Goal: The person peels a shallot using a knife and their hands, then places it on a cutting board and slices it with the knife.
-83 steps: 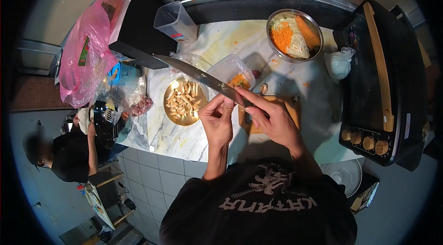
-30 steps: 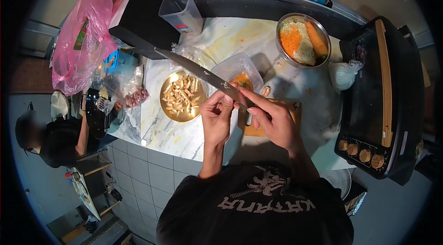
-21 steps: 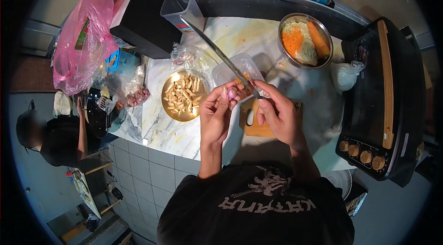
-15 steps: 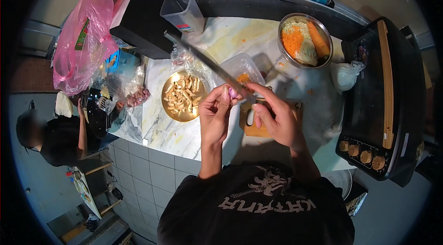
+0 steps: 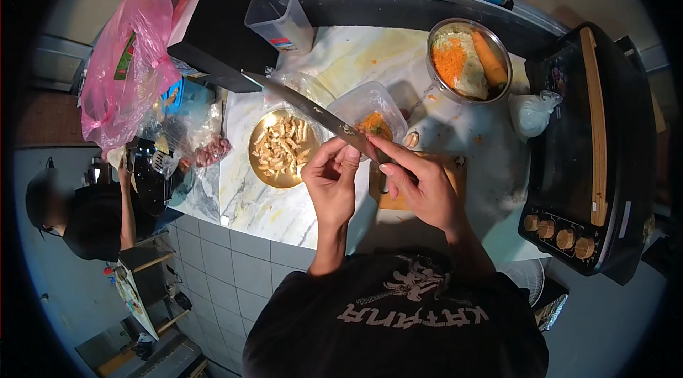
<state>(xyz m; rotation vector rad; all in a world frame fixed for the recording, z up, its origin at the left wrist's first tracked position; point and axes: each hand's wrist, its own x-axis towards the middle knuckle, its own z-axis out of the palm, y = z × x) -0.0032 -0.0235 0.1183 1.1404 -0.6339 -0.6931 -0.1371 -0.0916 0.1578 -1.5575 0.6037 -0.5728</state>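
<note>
My right hand grips a long knife near its handle end, the blade slanting up and left across both hands. Close against the blade, my left hand is closed in a pinch on a small purple shallot, now mostly hidden by fingers and knife. Below my right hand lies a wooden cutting board. Just beyond the blade stands a clear plastic container with orange shreds inside. A small brownish clove-like piece rests beside it.
A golden bowl of sliced pale pieces stands left. A steel bowl with carrot and shreds is at back right, near a tied white bag and black oven. A person works at far left.
The knife has shifted slightly down and left, its blade face turning more into view. Both hands have moved a little, and the shallot has become mostly hidden.
</note>
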